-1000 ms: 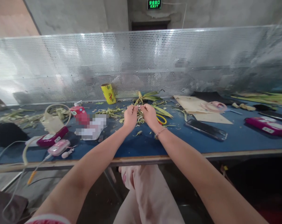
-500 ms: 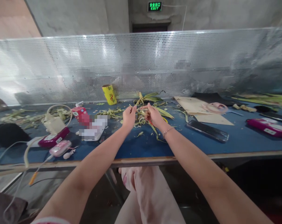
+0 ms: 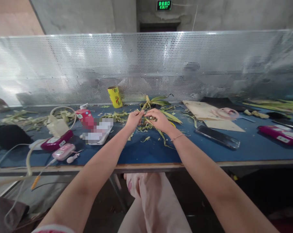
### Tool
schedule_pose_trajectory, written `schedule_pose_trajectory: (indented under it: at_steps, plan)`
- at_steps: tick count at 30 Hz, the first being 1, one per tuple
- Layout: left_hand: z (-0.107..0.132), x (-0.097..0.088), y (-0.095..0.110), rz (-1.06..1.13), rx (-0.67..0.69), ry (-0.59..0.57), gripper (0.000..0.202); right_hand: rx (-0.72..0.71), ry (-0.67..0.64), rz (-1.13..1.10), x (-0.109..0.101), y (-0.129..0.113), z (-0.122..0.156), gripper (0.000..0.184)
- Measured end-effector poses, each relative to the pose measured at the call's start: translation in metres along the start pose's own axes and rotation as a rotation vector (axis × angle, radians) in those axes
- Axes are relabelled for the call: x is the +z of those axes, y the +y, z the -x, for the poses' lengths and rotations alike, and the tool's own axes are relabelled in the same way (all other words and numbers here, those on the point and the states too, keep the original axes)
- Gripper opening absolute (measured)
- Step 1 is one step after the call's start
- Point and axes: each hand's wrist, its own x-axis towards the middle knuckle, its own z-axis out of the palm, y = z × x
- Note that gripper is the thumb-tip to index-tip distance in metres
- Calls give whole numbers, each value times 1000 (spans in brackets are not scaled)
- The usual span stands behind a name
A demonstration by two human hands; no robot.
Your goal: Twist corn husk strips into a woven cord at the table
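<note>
While L hand is nr R hand, yel. cylinder contents are unclear.

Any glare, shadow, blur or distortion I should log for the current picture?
Head view: glare streaks on the perforated screen, deep shadow beneath the blue table; same head view: wide-angle stretching of the right forearm, and detail too soft to tell what, if anything, the left hand and right hand hold.

Head view here, near, above and behind left hand and right hand, facing forward and down. Beyond them: perforated screen!
</note>
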Motion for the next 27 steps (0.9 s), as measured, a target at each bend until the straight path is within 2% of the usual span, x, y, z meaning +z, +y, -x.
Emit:
schedule_pose_trajectory:
  at_steps: [5,9,12,16,21,24,27]
  plan:
    - [1,2,0,-60,-15,34,34,-17,23,7,3,-1,0,20]
    - [0,3,3,26,7,50,27,69,114,-14,3,1,-2,15]
    - [-2,-1,6,64,27,-1,21,198,163,-139,3,2,-3,16]
    - [-3,-5,8,92,53,-74,23,363,151,-297,0,3,-2,21]
    - [-1,-8,8,262,-91,-204,30,356,151,-372,-3,7,-1,21]
    - [1,-11,9,263,-178,-312,26,345,143,-453,-2,14,0,20]
    - [3,-13,10,242,-217,-353,23,378,81,-520,1,19,1,19]
